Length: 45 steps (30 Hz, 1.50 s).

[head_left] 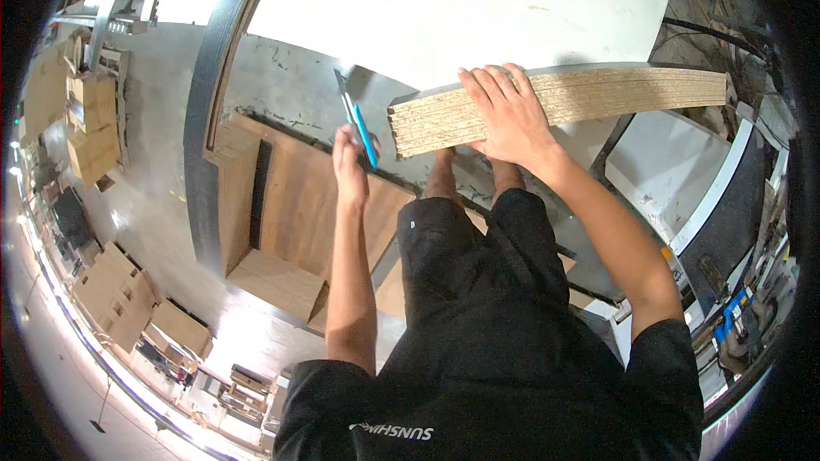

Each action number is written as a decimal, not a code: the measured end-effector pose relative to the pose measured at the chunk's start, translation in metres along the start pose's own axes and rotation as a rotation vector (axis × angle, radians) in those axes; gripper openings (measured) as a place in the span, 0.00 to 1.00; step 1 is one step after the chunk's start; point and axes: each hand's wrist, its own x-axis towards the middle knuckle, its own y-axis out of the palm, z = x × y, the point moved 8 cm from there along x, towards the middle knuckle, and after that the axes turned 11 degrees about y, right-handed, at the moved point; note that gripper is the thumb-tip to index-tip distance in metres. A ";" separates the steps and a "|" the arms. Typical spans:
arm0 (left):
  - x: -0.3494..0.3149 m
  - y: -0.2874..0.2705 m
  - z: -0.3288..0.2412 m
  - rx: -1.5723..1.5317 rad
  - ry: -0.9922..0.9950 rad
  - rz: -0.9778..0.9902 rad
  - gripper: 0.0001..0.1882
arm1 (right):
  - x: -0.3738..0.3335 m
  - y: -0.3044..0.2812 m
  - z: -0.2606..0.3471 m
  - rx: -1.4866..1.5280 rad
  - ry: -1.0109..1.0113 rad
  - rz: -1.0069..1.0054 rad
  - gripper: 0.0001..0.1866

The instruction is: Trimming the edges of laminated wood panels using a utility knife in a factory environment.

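The stack of boards (615, 98) lies across the person's front, and places here are told from it. To its left, the dark-edged panel (215, 68) stands apart, and the wood-grain panel (320, 196) lies nearer the person than that panel's far end. The left hand (348, 166) is just left of the stack's left end with a blue-handled tool (364, 132), whose exact kind is hard to tell. As for progress, the boards are already gathered into one stack, their layered chipboard edges laid fairly flush and showing bare along the visible length. The tool does not touch them, so its use on this stack seems either not yet begun or paused; the picture cannot settle which. Beyond the stack, the white sheet (461, 8) spreads wide.

In pose, the left forearm (350, 282) comes almost straight up, left of the stack, its fingers closed narrowly around the tool, the thin grey end pointing away from the body. The right hand (512, 124) is on the stack, left of its middle, fingers spread across the layered edge with tips reaching its far side; whether it clamps or merely steadies cannot be told. The right forearm (602, 213) slants in from the stack's near right side, elbow bent outward
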 end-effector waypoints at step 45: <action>-0.015 0.061 -0.026 0.215 0.005 -0.067 0.31 | -0.001 0.004 0.000 -0.026 -0.060 -0.051 0.59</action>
